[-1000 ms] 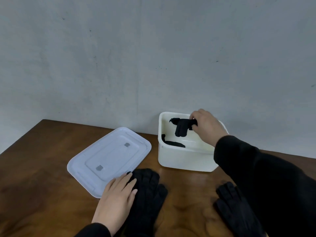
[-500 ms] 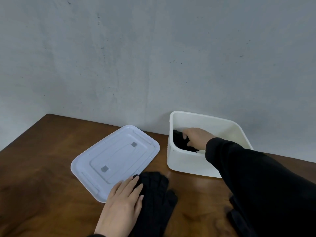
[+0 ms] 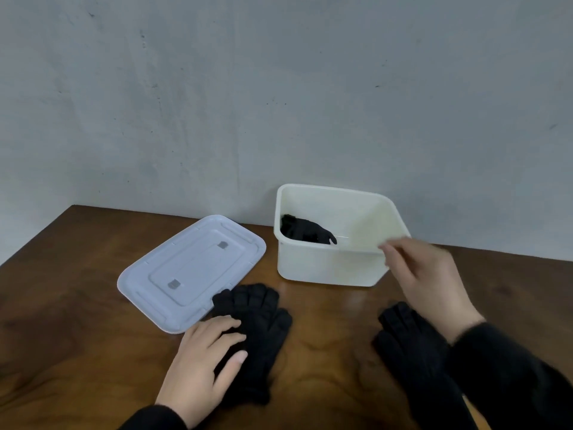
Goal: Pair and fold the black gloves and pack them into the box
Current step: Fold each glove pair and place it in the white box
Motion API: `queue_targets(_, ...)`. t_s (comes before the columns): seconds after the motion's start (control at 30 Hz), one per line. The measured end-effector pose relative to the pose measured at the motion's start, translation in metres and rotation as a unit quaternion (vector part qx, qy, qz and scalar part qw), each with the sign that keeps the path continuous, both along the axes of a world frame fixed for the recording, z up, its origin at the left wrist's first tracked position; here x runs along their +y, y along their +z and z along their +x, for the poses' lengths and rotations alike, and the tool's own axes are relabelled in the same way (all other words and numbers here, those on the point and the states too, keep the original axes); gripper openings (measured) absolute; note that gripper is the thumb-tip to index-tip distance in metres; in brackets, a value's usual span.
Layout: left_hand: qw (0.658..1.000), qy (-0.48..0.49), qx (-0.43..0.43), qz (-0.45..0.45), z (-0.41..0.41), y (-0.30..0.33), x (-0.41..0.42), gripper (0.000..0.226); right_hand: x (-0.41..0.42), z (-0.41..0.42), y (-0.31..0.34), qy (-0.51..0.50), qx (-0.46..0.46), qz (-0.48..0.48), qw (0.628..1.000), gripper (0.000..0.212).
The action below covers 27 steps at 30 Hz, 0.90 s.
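Observation:
A white box [image 3: 328, 268] stands at the back of the wooden table with folded black gloves [image 3: 305, 232] lying in its left end. A black glove [image 3: 263, 330] lies flat in front of the box, and my left hand [image 3: 204, 367] rests open on its left side. A second black glove [image 3: 409, 336] lies at the right, partly under my sleeve. My right hand [image 3: 428, 277] hovers blurred by the box's front right corner, fingers apart and holding nothing.
The box's white lid [image 3: 192, 271] lies flat to the left of the box, its near corner touching the left glove. A grey wall stands right behind the table's far edge. Bare wood [image 3: 62, 305] stretches to the left.
My right hand put the folded gloves down inside the box, let go and drew back out toward the near right. My left hand stayed on the glove.

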<state>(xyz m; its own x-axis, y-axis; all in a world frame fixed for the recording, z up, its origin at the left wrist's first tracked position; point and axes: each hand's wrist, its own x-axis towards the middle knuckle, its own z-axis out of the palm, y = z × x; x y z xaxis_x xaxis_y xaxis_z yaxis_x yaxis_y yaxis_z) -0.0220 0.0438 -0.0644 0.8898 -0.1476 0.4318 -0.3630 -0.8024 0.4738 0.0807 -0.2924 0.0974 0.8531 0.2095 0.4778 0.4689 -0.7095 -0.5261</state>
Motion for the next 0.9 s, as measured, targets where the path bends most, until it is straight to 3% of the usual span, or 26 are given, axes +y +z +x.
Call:
queue_targets(0.13, 0.996, -0.031, 0.038, 0.08, -0.025, -0.014, -0.017, 0.05, -0.074, -0.084, -0.073, -0.07, 0.071, -0.082, 0.992, 0.012)
queue_targets(0.23, 0.99, -0.008, 0.071, 0.123, -0.036, -0.016, -0.028, 0.06, -0.114, -0.125, -0.121, -0.041, 0.169, -0.169, 0.97, 0.004)
queue_targets(0.27, 0.989, 0.002, 0.077, 0.124, -0.038, -0.016, -0.03, 0.061, -0.122, -0.135, -0.129, -0.021, 0.192, -0.197, 0.961, 0.018)
queue_targets(0.37, 0.989, 0.027, 0.091, 0.118, -0.041, -0.014, -0.032, 0.065, -0.132, -0.143, -0.135, -0.002, 0.192, -0.224, 0.956, 0.038)
queue_targets(0.57, 0.987, 0.043, 0.108, 0.114, -0.044, -0.009, -0.034, 0.068, -0.13, -0.137, -0.126, -0.053, 0.156, -0.224, 0.96, 0.024)
queue_targets(0.8, 0.988, 0.045, 0.112, 0.095, -0.044, -0.008, -0.036, 0.069, -0.12, -0.129, -0.098, -0.046, 0.212, -0.205, 0.954, 0.019)
queue_targets(0.9, 0.989, 0.041, 0.102, 0.095, -0.044, -0.009, -0.033, 0.066, -0.111, -0.128, -0.083, -0.08, 0.125, -0.199, 0.969, 0.014)
